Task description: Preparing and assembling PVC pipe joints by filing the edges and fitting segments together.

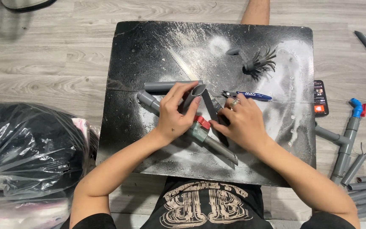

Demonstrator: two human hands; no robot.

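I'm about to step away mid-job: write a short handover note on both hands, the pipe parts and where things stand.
Left hand: gripping a short grey plastic pipe piece with a slanted cut end.
Right hand: resting on a dark flat strip, beside it.
Under both hands, on the black paint-spattered board, lies a long grey pipe assembly with a red-handled valve.
Another grey pipe length and blue-handled cutters lie behind.
Done: valve assembly looks joined.
Left: slanted piece is not yet attached to anything.
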